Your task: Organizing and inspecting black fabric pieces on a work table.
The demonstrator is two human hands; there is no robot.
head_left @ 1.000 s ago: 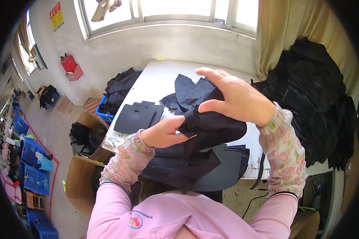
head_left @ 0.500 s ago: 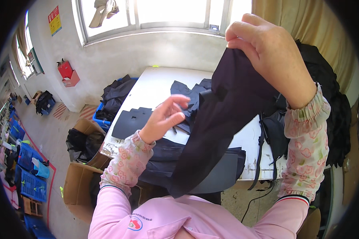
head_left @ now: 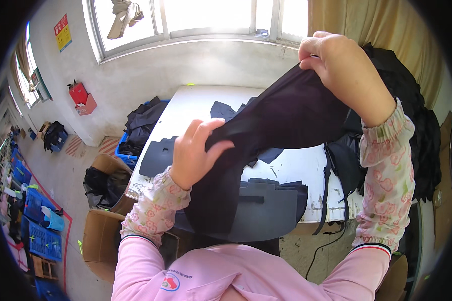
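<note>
My right hand (head_left: 347, 72) is raised at the upper right, its thumb and fingers pinching the upper corner of a black fabric piece (head_left: 291, 113). The cloth hangs from there down and leftward in a long slanting fold. At its left edge my left hand (head_left: 192, 154) is open, thumb and fingers apart, close against the cloth; whether it touches is unclear. Below lies a stack of dark grey cut panels (head_left: 266, 210) with stepped edges and a slot, at the near edge of the white table (head_left: 191, 100). The hanging cloth covers part of this stack.
More dark cut pieces (head_left: 158, 156) lie on the table's left. Black straps (head_left: 326, 185) hang over its right front edge. A blue crate of black fabric (head_left: 143, 120) and open cardboard boxes (head_left: 101, 236) stand left. A large black fabric heap (head_left: 419, 135) rises right.
The black fabric has swung from hanging steeply to stretching leftward, toward my left hand. My left hand has moved slightly left and down; the right hand has shifted a little right and down, still pinching.
</note>
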